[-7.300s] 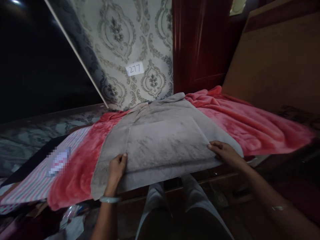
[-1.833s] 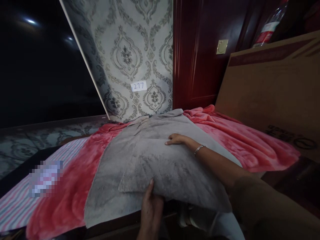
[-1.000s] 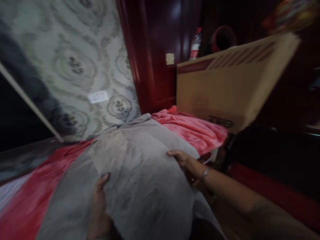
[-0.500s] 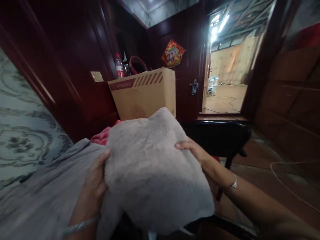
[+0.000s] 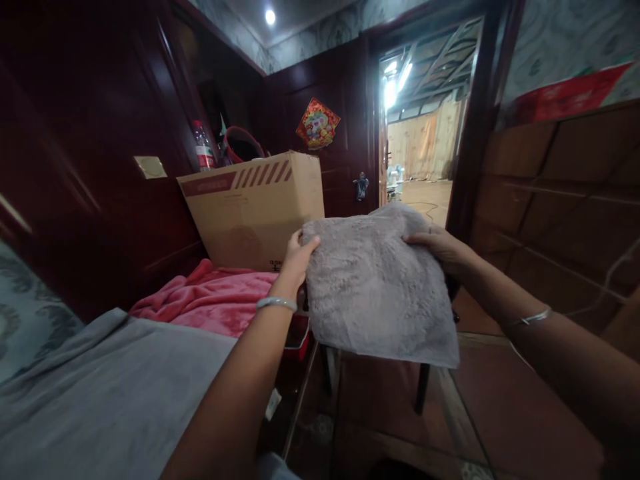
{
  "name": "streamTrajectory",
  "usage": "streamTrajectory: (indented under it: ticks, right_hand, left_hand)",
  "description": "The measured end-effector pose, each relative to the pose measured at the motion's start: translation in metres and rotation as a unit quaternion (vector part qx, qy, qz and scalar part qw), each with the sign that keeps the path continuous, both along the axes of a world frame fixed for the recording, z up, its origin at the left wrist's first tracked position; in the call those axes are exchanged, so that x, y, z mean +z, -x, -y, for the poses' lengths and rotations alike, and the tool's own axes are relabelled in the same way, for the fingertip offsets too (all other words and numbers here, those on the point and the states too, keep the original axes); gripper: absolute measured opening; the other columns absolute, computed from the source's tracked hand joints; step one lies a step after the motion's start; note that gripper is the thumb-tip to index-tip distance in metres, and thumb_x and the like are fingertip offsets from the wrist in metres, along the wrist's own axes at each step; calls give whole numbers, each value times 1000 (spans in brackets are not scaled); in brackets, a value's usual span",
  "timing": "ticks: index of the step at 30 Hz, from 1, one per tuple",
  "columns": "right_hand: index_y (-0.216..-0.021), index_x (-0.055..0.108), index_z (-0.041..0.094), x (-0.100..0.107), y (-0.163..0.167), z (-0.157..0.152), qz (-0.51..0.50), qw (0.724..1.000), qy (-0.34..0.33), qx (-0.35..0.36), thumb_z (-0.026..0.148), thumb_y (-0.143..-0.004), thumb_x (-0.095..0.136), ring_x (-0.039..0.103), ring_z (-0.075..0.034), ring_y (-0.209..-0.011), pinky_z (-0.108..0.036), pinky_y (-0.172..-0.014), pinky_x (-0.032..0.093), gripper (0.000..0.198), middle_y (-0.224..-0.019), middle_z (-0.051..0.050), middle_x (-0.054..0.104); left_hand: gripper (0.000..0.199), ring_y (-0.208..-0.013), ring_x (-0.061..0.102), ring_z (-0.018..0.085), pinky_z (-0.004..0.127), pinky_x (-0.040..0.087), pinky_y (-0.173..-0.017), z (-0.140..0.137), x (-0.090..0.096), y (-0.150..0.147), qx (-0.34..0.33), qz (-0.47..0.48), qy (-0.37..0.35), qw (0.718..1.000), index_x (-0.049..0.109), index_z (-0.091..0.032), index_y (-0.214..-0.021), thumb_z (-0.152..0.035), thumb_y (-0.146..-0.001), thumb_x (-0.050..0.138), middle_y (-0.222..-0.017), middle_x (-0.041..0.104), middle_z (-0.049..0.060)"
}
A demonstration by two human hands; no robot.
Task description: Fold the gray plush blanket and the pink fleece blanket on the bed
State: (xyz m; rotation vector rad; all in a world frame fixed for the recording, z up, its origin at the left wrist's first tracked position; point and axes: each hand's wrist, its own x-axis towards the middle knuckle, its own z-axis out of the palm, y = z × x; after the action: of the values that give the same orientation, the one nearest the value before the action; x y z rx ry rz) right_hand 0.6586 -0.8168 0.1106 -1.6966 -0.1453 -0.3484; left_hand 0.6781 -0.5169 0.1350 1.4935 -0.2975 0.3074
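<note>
A grey plush cloth [image 5: 380, 287] is held up in front of me, spread between both hands and hanging down. My left hand [image 5: 298, 261] pinches its upper left edge, thumb on the near face. On the upper right side, my right hand [image 5: 443, 248] grips the cloth with the thumb in front and the fingers hidden behind. The lower edge hangs free above dark furniture legs [image 5: 423, 390]. To the left lies a larger grey fabric [image 5: 115, 387], with a pink plush blanket [image 5: 220, 300] just beyond it.
A large cardboard box [image 5: 255, 207] stands behind the pink blanket, with a red-capped bottle [image 5: 203, 148] near its top. Beyond are a dark red door [image 5: 340, 153] and an open doorway. Stacked brown boxes [image 5: 550, 200] line the right. Tiled floor [image 5: 520, 400] lies below.
Both hands have carried the cloth to the right and farther from me, and it now hangs flatter. My view has turned right, showing more pink blanket and floor.
</note>
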Motion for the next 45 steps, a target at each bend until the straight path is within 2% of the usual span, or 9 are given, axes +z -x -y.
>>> streamTrajectory:
  ticks: [4, 7, 12, 16, 22, 28, 36, 41, 45]
  right_hand:
    - [-139, 54, 14, -28, -28, 27, 81, 928, 316, -179, 42, -79, 65, 64, -36, -109, -48, -92, 52, 67, -117, -16, 70]
    - [-131, 62, 18, -59, -34, 33, 124, 882, 417, -183, 45, -96, 39, 62, -32, -115, -45, -97, 49, 50, -124, -14, 68]
    - [-132, 62, 19, -65, -21, 13, 214, 797, 512, -239, 52, -101, 27, 49, -36, -130, -53, -103, 40, 58, -140, -14, 58]
    - [-150, 44, 24, -49, -13, -10, 275, 740, 598, -138, 70, -92, 41, 47, -36, -129, -53, -105, 35, 73, -149, -13, 50]
    - [-154, 36, 21, -50, -22, 1, 280, 730, 619, -78, 77, -85, 47, 56, -36, -116, -46, -92, 42, 89, -141, -17, 55]
    - [-147, 43, 17, -56, -22, 21, 278, 737, 609, -90, 70, -88, 50, 58, -34, -110, -43, -88, 42, 80, -129, -17, 61]
    - [-141, 48, 17, -60, -21, 20, 288, 736, 602, -110, 67, -87, 53, 58, -33, -103, -43, -86, 40, 74, -118, -16, 64]
    - [-142, 47, 19, -58, -20, 18, 291, 740, 597, -107, 65, -87, 55, 58, -34, -105, -44, -88, 41, 72, -119, -16, 64]
    - [-144, 44, 18, -57, -18, 19, 277, 743, 602, -93, 64, -85, 57, 57, -35, -112, -46, -91, 42, 76, -130, -18, 60]
  left_hand:
    - [69, -142, 42, 27, 47, 33, -118, 24, -24, -26, 34, 61, -300, 951, 43, -22, -148, -19, -83, 65, -154, 44, 14]
    - [54, -147, 34, 29, 50, 29, -120, 28, -45, -28, 52, 73, -465, 881, 47, -23, -146, -28, -92, 53, -159, 38, 11]
    - [53, -141, 41, 30, 53, 34, -115, 26, -44, -30, 76, 62, -573, 813, 41, -28, -150, -42, -99, 38, -158, 41, 7]
    - [63, -136, 46, 35, 59, 33, -112, 24, -34, -33, 76, 67, -622, 776, 43, -24, -148, -59, -96, 37, -150, 50, 13]
    - [98, -151, 19, 36, 61, 10, -121, 29, -27, -31, 47, 228, -667, 708, 27, -24, -155, -69, -77, 65, -162, 31, 14]
    - [86, -122, 53, 31, 47, 41, -106, 54, -31, -36, -6, 247, -663, 707, 43, -23, -143, -62, -72, 74, -131, 58, 12]
    - [81, -118, 54, 30, 45, 44, -102, 53, -35, -36, 11, 253, -666, 702, 43, -24, -140, -54, -73, 77, -124, 58, 11]
    - [92, -136, 43, 33, 49, 37, -112, 24, -50, -26, 57, 251, -649, 716, 31, -24, -151, -47, -75, 77, -145, 48, 15]
    - [92, -148, 29, 34, 50, 29, -119, -32, -68, -3, 102, 181, -667, 715, 26, -22, -155, -35, -78, 74, -162, 27, 17]
